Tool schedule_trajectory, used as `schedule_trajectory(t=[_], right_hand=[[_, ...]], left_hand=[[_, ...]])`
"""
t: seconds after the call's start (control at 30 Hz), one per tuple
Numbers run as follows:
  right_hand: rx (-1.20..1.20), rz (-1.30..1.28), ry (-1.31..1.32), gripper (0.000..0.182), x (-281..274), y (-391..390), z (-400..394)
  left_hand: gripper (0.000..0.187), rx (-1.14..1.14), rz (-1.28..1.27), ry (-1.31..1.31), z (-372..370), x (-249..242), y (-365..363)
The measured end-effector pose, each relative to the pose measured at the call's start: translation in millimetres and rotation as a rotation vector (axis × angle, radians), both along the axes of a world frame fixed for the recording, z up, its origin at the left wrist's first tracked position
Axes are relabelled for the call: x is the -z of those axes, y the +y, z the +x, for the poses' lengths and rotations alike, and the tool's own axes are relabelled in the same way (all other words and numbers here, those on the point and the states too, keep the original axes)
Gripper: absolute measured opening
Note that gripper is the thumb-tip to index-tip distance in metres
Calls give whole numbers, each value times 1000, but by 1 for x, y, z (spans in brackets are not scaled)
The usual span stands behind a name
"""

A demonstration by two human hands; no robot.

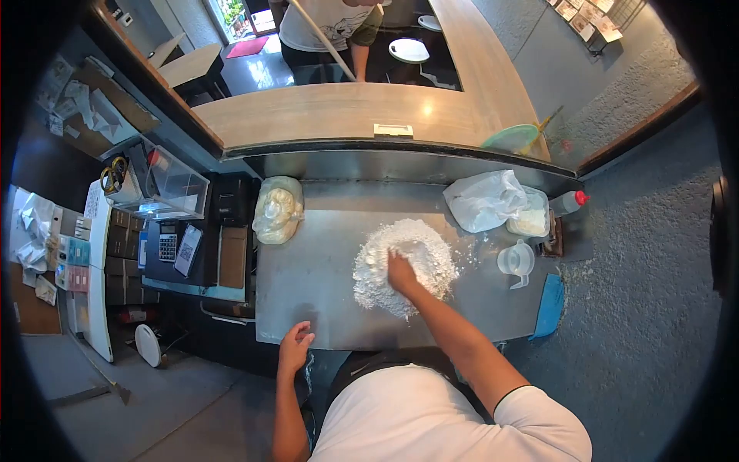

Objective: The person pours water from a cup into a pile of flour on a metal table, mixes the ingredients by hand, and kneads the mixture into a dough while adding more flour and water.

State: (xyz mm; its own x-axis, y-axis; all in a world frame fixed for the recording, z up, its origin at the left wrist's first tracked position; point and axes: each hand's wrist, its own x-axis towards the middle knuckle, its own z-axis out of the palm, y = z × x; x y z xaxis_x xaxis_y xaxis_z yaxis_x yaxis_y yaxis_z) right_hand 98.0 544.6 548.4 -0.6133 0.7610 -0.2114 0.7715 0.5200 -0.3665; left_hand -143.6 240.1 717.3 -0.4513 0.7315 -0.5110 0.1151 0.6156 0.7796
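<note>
Beyond the far edge of the work area, a wooden counter [308,115], with a corner at the right. On this side of it, a grey metal table [323,285]. Across the counter, a person [319,31] in a white top, partly cut by the upper edge of the view. Around the middle of the table, slightly to the right, a broad heap of white powder [433,266], uneven on its top. At the far right, a white plastic bag [485,202], crumpled; at the far left corner, a clear bag of pale lumps [279,212]. Over the right edge, a blue piece of material [548,306]. Just beside the white bag, a plastic tub [531,233] with white content. Nearer, a clear measuring cup [517,260], its handle toward the near edge. By the near left edge, the left hand [295,344], with fingers loosely bent and holding nothing. In the heap, the right hand [400,271], fingertips hidden by powder; impossible to tell whether closed on some of it. Behind the tub, a bottle [570,202] with red cap. Smallest of all, white crumbs [471,248] scattered to the right of the heap.
</note>
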Motion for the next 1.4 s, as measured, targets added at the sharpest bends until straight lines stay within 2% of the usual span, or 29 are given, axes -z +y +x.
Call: schedule_trajectory(t=[0.1,0.17,0.2,0.3,0.37,0.43,0.5,0.53,0.57,0.63,0.67,0.7,0.77,0.8,0.9,0.93,0.97,1.03,1.07,1.13,1.17,1.2,1.3,1.4], right_hand=[[4,-62,13,53,-34,-37,10],[-138,-10,-2,47,-39,-43,38],[-139,-29,-68,48,-42,-39,50],[-148,25,-29,47,-23,-7,71],[-43,-71,-108,47,-40,14,65],[-56,-12,-72,47,-31,16,61],[185,-96,-115,68,-31,3,55],[369,-200,-100,85,-36,-9,44],[366,-197,-99,85,-34,-13,33],[508,-319,27,81,-26,-16,15],[523,-204,77,69,-16,-10,5],[524,-202,76,69,-8,-2,8],[669,-465,516,57,-23,25,6],[667,-339,467,46,-28,36,14],[722,-349,393,42,-29,50,46],[615,-380,250,44,-36,50,53],[618,-380,256,44,-39,48,47],[525,-248,61,56,-33,33,32],[425,58,94,68,17,17,27],[304,-47,99,72,-4,-3,5],[221,-53,87,67,-1,-11,-2],[177,-21,198,61,1,-21,-3],[130,-174,238,55,-30,-37,20],[97,-220,178,60,-40,-29,58]], left_hand=[[42,57,14,-80,7,4,10],[43,66,10,-77,10,1,14],[43,64,4,-73,12,-1,16],[44,55,-19,-67,17,-3,13],[45,61,-28,-88,21,9,4],[46,72,-28,-99,21,9,-4],[47,118,-45,-48,24,-3,-2],[47,114,-40,-46,24,-3,-1],[47,95,-48,-34,25,-3,-1],[47,77,-54,-23,25,-1,-1],[47,81,-47,-23,25,2,1],[47,86,-42,-24,26,5,1],[47,93,-46,-53,26,0,5],[48,98,-51,-80,26,-3,7],[47,65,-41,-95,26,-5,6],[47,67,-39,-90,26,-2,6],[47,66,-23,-95,27,2,6],[46,68,-8,-98,30,1,14],[46,98,-1,-116,35,-8,23],[45,149,2,-128,44,-18,38],[44,175,10,-143,49,-20,44],[42,203,21,-161,54,-22,51],[41,221,41,-214,68,-23,69],[41,252,-15,-260,85,4,90]])
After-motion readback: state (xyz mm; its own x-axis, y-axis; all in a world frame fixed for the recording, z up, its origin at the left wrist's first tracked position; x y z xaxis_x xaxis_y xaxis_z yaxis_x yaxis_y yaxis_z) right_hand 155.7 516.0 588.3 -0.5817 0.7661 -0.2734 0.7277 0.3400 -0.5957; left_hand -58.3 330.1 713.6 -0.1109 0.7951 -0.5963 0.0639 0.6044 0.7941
